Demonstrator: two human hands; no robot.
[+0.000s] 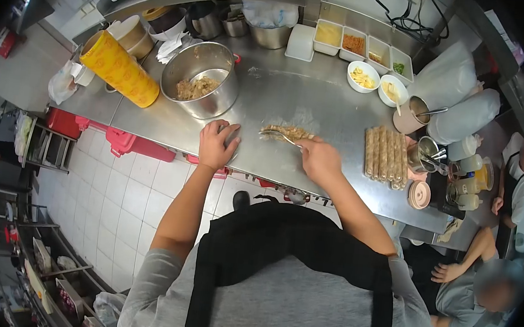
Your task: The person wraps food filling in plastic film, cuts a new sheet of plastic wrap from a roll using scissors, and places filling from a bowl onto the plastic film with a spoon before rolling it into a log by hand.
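My right hand (pixel 321 160) is closed around the handle of a metal spoon (pixel 285 137), which touches a line of brown chopped filling (pixel 296 131) on the steel counter (pixel 268 95). To the left of the filling, my left hand (pixel 218 141) lies at the counter's front edge, fingers spread and holding nothing. A steel pot (pixel 221 101) stands just beyond it, with more filling (pixel 199 88) inside. Several wrapped rolls of similar brown filling (pixel 385 152) lie side by side to the right of my right hand.
A yellow printed roll (pixel 120 69) leans at the left. White tubs (pixel 328 35) of ingredients and two white bowls (pixel 363 77) line the back right. Cups with utensils (pixel 425 150) and squeeze bottles (pixel 469 163) stand at the right. Two people (pixel 469 290) are at the far right.
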